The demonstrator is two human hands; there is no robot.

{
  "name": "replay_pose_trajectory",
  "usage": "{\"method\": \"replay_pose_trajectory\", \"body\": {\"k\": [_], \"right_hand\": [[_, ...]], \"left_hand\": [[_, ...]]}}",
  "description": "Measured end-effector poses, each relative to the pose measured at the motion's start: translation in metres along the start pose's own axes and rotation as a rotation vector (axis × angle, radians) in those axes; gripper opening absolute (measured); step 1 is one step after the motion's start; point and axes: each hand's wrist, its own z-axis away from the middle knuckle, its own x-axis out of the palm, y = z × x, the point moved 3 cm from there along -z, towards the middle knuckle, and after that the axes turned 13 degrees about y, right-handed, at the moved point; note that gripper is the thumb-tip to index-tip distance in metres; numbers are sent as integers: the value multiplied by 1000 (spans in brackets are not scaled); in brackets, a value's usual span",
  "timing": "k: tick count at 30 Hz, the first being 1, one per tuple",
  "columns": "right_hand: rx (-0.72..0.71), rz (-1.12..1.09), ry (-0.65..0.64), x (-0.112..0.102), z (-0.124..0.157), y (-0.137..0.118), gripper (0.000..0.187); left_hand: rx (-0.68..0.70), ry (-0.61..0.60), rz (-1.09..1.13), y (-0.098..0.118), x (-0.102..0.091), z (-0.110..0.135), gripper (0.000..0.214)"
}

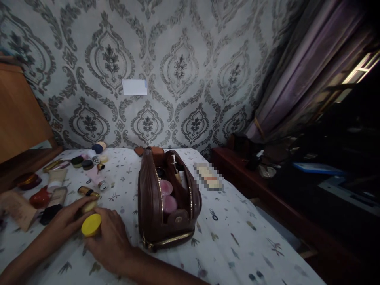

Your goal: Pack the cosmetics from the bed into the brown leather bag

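Observation:
My right hand (111,239) is closed around a small jar with a bright yellow lid (91,225). Close beside it, my left hand (67,217) curls its fingers around a small pale yellow container (89,206), partly hidden by both hands. A gold and dark cosmetic tube (88,192) lies just beyond the left fingertips. To the right of my hands stands a brown leather makeup bag (169,233), unzipped at the top. Inside it are two round pink containers (168,196), a white-capped bottle (182,178) and a slim item with a silvery top (173,160).
Many cosmetics lie at the left, among them a pink tube (94,174), a beige tube (57,179), a red-orange item (40,197) and an amber jar (28,181). A blurred-out flat packet (208,176) lies right of the bag. Dark red wooden furniture (246,178) borders the bed-like patterned cloth (231,237).

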Motion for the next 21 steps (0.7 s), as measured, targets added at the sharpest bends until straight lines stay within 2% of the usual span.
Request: {"method": "replay_pose_trajectory", "body": {"k": [3,9,13,16,19,21], "right_hand": [[-6,-7,-2,0,0,1,52],[16,0,-4,-1,-1,-1,52],[-3,-10,16,0,-2,1,57],[-32,-67,26,-1,-3,1,55],[-21,-240,50,-5,-6,1,40],[61,-352,86,-6,-9,5,30]], "left_hand": [[-34,-63,66,-8,3,2,48],[23,-61,89,-17,7,8,46],[59,-56,65,-9,3,6,43],[88,-30,-6,15,-9,-2,39],[196,131,-61,57,-34,-8,32],[282,252,-52,92,-51,-2,32]]}}
